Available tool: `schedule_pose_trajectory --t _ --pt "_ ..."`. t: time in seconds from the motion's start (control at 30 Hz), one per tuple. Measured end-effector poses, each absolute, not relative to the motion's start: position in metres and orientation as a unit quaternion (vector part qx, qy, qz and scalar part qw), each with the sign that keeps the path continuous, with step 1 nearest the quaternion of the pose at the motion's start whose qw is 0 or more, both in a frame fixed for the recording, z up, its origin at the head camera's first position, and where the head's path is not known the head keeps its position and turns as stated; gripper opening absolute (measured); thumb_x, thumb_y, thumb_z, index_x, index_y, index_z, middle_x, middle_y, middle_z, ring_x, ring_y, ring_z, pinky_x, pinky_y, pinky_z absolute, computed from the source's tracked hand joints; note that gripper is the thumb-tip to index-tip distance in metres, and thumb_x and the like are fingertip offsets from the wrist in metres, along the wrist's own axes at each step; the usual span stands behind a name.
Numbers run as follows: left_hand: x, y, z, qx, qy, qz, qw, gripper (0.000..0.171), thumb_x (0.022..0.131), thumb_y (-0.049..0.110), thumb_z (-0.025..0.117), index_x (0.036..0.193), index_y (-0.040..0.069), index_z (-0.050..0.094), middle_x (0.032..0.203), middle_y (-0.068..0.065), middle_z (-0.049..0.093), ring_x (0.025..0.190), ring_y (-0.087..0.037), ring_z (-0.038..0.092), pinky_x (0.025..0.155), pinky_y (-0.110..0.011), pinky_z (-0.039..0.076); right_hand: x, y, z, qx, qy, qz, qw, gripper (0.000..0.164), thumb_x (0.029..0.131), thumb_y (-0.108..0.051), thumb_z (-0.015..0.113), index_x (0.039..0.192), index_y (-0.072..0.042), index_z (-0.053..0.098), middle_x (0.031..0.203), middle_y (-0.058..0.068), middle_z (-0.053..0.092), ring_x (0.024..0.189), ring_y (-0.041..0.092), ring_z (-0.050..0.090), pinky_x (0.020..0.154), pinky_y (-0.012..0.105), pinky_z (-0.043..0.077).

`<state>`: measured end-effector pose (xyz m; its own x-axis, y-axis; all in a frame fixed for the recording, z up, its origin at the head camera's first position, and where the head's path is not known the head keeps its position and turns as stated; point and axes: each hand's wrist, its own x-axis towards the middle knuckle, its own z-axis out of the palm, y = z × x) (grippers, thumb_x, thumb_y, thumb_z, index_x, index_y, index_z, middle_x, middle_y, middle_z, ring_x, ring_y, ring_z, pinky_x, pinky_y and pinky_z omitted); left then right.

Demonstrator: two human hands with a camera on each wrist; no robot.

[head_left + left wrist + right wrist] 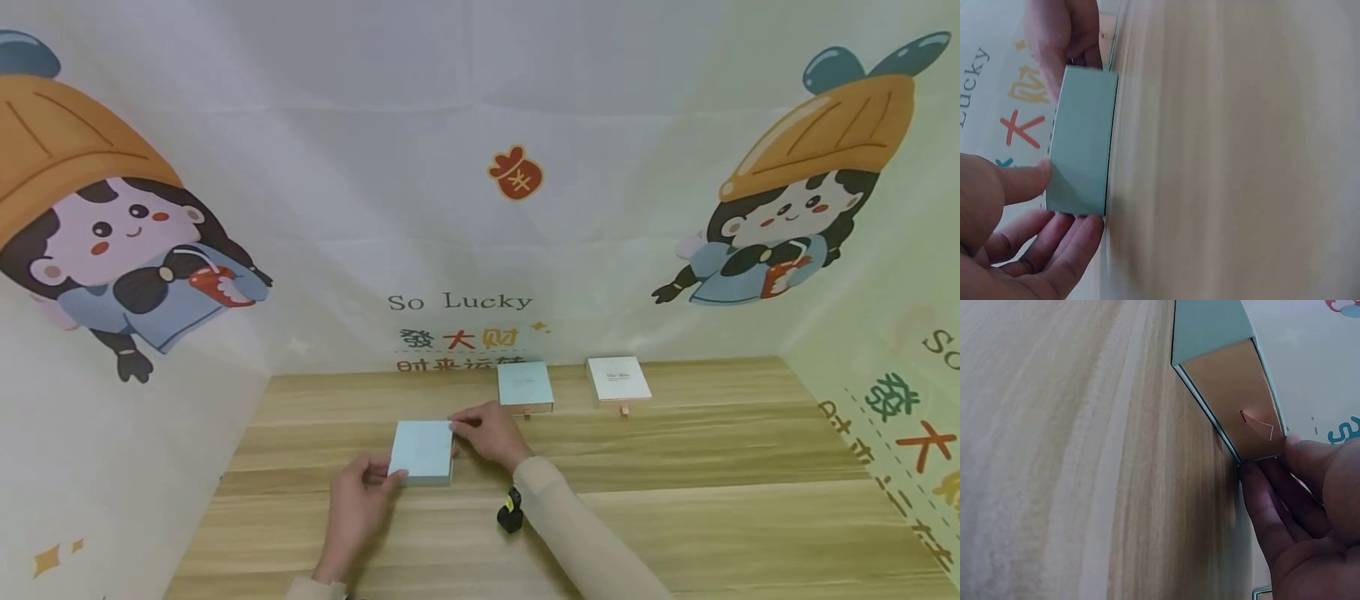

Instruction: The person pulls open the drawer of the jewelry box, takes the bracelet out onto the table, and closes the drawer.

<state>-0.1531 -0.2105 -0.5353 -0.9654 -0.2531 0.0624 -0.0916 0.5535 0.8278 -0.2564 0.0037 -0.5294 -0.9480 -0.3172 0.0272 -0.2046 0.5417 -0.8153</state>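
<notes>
L hand (358,500) & R hand (492,433) pinch blue box (422,450), lower ctr of head view; white box (618,379) rt of ctr.

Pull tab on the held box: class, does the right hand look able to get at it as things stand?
Probably yes: the tab sticks out uncovered, close to the right hand. That hand grips the box, though, so it might need to let go first.
</notes>
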Motion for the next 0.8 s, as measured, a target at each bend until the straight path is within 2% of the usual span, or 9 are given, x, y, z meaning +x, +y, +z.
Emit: schedule_pose_trajectory --t 0.2,0.4,0.63,0.8 --pt "-0.145 -0.208 -0.537 0.081 -0.880 -0.455 0.107 0.025 0.089 0.014 0.080 0.105 -0.001 0.070 0.101 -0.015 0.073 0.091 -0.022 0.070 0.075 -0.022 0.058 -0.255 0.005 -0.529 -0.176 0.873 -0.451 0.062 0.021 0.098 -0.026 0.071 0.113 -0.016 0.081 0.117 0.005 0.078 0.112 0.023 0.071 0.096 0.042 0.057" --pt "-0.147 -0.210 -0.534 0.084 -0.885 -0.448 0.094 0.023 0.089 0.015 0.080 0.104 0.001 0.070 0.098 -0.013 0.072 0.090 -0.020 0.068 0.074 -0.019 0.055 -0.257 0.008 -0.529 -0.192 0.867 -0.453 0.079 0.024 0.099 -0.026 0.069 0.118 -0.014 0.078 0.117 0.004 0.077 0.110 0.021 0.070 0.096 0.041 0.056" --pt "-0.150 -0.217 -0.523 0.072 -0.900 -0.425 0.066 0.039 0.091 0.025 0.079 0.118 -0.001 0.067 0.109 -0.016 0.070 0.101 -0.026 0.067 0.087 -0.039 0.059 -0.258 0.014 -0.526 -0.195 0.849 -0.477 0.115 0.039 0.099 -0.031 0.067 0.128 -0.004 0.070 0.112 0.006 0.075 0.105 0.020 0.069 0.094 0.040 0.056" --pt "-0.160 -0.221 -0.514 0.021 -0.917 -0.392 0.076 0.055 0.089 0.032 0.081 0.128 -0.003 0.063 0.122 -0.021 0.066 0.112 -0.035 0.064 0.092 -0.048 0.057 -0.257 0.018 -0.523 -0.177 0.838 -0.496 0.146 0.048 0.097 -0.039 0.068 0.130 -0.004 0.067 0.116 0.007 0.074 0.101 0.017 0.070 0.089 0.036 0.058"
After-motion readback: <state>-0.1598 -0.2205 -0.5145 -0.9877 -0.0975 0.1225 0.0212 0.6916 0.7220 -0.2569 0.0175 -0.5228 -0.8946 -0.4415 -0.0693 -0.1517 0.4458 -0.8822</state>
